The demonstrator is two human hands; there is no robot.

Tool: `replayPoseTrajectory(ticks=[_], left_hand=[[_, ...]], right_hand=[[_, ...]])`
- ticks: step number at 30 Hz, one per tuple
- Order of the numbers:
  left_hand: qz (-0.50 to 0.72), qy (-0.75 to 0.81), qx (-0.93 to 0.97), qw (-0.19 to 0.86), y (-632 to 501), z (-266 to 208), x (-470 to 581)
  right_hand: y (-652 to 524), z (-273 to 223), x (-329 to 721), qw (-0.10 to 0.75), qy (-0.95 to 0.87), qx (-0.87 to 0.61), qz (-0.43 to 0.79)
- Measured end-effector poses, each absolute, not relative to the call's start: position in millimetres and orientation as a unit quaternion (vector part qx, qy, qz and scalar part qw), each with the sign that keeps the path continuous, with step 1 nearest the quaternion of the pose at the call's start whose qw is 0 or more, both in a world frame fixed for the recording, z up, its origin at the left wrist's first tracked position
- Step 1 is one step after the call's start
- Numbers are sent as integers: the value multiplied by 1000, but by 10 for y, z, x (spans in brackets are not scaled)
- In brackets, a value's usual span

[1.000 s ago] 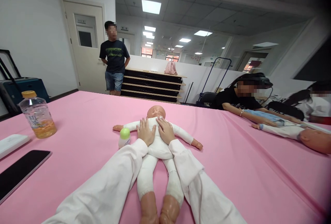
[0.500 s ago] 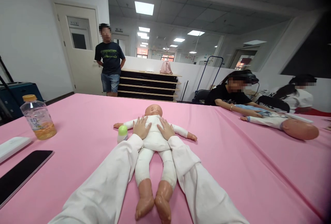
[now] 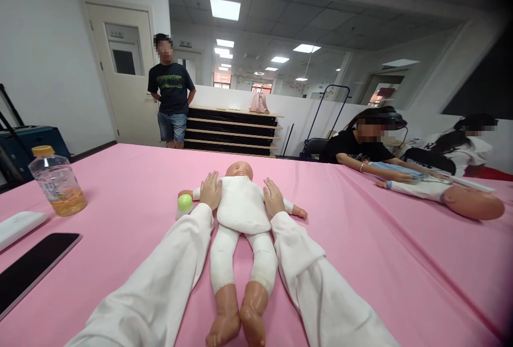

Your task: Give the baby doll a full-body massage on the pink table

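A baby doll (image 3: 243, 205) with a white cloth body lies on its back on the pink-covered table, feet towards me. My left hand (image 3: 210, 190) is open at the doll's side by the shoulder and upper arm, fingers stretched away from me. On the other side my right hand (image 3: 273, 197) lies open over the doll's other upper arm, fingers extended. Neither hand grips anything. Just left of my left hand stands a small bottle with a green cap (image 3: 185, 202), its lower part partly behind my sleeve.
On the left are a drink bottle (image 3: 58, 184), a white box-like item (image 3: 20, 228) and a phone (image 3: 34, 269). Across the table at right, a person (image 3: 358, 144) handles another doll (image 3: 473, 201). Another person (image 3: 171, 90) stands by the door.
My hands have moved apart, from the doll's chest out to its two sides. The green-capped bottle has shifted slightly left. The view has moved a little.
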State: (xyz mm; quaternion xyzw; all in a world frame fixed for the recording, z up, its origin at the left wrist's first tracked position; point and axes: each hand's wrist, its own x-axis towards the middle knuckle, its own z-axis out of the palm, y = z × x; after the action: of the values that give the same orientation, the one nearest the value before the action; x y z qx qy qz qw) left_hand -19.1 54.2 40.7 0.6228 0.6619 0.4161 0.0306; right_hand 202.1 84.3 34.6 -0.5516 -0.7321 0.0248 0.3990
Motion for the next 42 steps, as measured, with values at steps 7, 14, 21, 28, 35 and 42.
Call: replayPoseTrajectory(ticks=[7,14,21,28,35,42], left_hand=[[311,583,745,87,681,239,-73],[268,651,708,60,677,129,-172],[232,740,632,-12,581,88,-278],[319,760,566,-21,512,262,-316],[323,548,769,60,488,658,140],[253,631,728,90,586,316,9]], right_hand=[[846,357,1615,253,-844,-467,76],[864,219,1862,200,-816,-538,72],[764,45,2312,172,-797,-578,-46],[681,269,2273,274,-702,-656,-41],[715,542,1563,291,-819,-488,78],[759,343,1605,196,-796,-569,70]])
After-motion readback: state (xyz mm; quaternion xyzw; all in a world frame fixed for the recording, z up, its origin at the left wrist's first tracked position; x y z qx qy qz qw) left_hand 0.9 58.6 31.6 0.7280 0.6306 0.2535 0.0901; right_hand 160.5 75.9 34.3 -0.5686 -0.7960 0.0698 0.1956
